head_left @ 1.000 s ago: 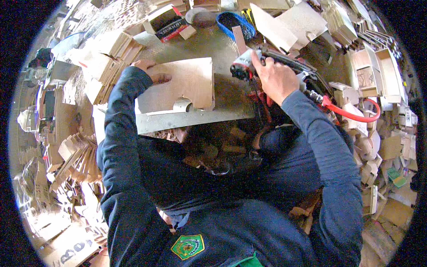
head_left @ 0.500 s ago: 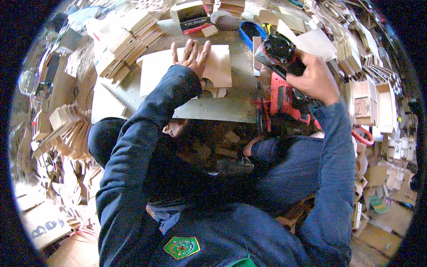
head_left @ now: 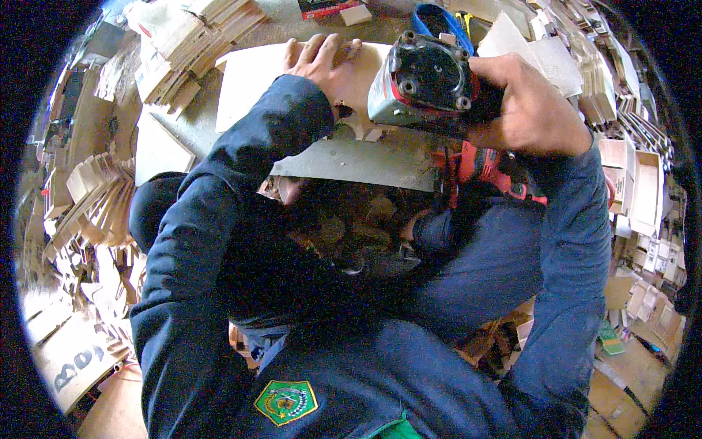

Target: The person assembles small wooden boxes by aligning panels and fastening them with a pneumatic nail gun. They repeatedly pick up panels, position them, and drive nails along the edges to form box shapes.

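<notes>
My left hand (head_left: 323,64) lies over a pale wooden board (head_left: 252,80) with its fingers spread, pressing it from above. The board has a notched near edge and lies on a grey worktop (head_left: 358,162). In my right hand (head_left: 537,110) is a nail gun (head_left: 424,73) with a black bolted cap and a grey and red body. I grip it by its handle, over the right end of the board. Its body hides that end, and the nose cannot be seen. A red power tool (head_left: 486,168) sits just below my right hand, at the worktop's right edge.
Stacked wood pieces (head_left: 197,47) stand at the far left, with a loose board (head_left: 161,150) nearer me. A blue strap loop (head_left: 442,22) and pale panels (head_left: 530,55) lie beyond the nail gun. My legs (head_left: 482,256) flank the worktop, and more wood pieces (head_left: 102,197) are piled on the left.
My right hand has carried the nail gun left, from beside the board to over its right end. My left hand stays on the board. The view has shifted, with the worktop now higher.
</notes>
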Demonstrator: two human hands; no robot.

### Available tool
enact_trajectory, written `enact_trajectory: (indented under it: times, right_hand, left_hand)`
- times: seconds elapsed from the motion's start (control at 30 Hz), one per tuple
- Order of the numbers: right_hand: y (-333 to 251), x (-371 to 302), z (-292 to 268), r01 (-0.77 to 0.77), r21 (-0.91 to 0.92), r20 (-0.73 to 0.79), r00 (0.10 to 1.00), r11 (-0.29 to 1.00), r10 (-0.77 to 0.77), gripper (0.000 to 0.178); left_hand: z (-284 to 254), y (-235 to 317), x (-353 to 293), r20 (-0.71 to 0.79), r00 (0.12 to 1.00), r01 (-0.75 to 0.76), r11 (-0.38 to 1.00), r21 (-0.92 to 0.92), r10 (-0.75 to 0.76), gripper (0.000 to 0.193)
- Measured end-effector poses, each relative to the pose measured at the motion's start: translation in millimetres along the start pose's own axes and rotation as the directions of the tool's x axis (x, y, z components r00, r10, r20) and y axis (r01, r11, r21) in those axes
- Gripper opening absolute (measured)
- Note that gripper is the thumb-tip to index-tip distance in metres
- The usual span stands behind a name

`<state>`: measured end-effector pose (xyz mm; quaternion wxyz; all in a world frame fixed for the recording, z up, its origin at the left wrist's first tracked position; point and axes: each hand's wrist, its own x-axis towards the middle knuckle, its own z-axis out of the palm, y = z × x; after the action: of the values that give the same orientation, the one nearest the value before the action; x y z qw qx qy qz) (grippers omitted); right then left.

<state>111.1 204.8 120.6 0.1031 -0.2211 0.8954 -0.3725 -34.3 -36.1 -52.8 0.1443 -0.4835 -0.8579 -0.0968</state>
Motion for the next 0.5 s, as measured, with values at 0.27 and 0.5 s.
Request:
enact_trajectory:
  times: [0.27,0.5]
  right_hand:
    - [7.4,0.8,5.3,-0.250,0.072,0.034,0.968,0.966,0.248,0.048]
    - [2.4,-1.7,9.5,-0.085,-0.273,-0.194,0.981,0.958,0.031,0.051]
  left_hand:
    - [0.8,2.8,1.9,0.090,0.995,0.040,0.998,0.038,-0.043,0.103]
    - [-3.5,3.8,5.2,0.118,0.992,0.041,0.997,0.068,-0.049,0.103]
